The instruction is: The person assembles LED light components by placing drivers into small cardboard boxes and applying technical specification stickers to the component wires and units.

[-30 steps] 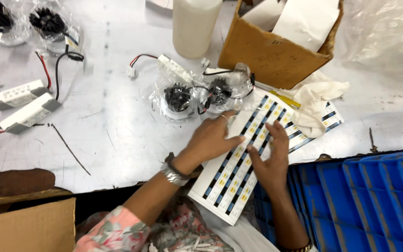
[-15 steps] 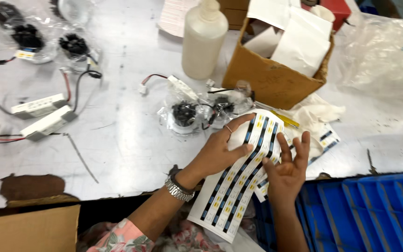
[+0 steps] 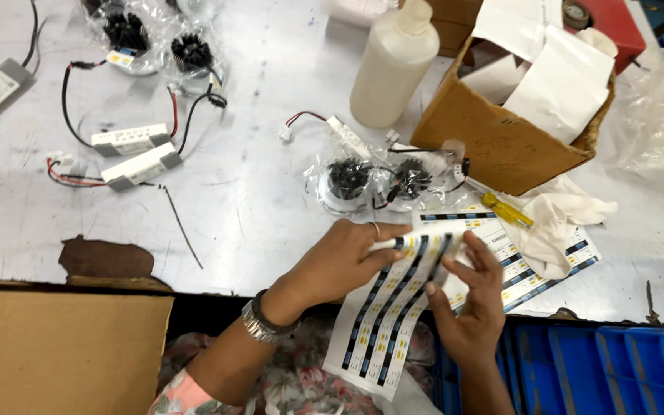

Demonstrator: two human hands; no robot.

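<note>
Since the earlier frame the sticker sheet (image 3: 393, 307) has come up off the table (image 3: 270, 200); its top edge now curls over instead of lying flat, and both hands have shifted lower and more central in frame.

Head view: left hand (image 3: 340, 261), ring on one finger, bracelet at wrist, pinches the curled top edge of the sheet, thumb and fingers clamped on it. Right hand (image 3: 466, 307) at lower centre-right, fingers spread and slightly apart, fingertips touching the sheet's right edge; whether it grips, cannot tell. Sheet hangs from centre toward bottom centre, over the table edge. A second sheet (image 3: 532, 261) lies flat to the right, partly under a white cloth (image 3: 555, 223) and a yellow screwdriver (image 3: 507, 210). Bagged black parts (image 3: 378, 180) just above the hands. White bottle (image 3: 393, 65) and cardboard box (image 3: 501, 138) at upper right. Blue bins (image 3: 616, 369) lower right.
</note>
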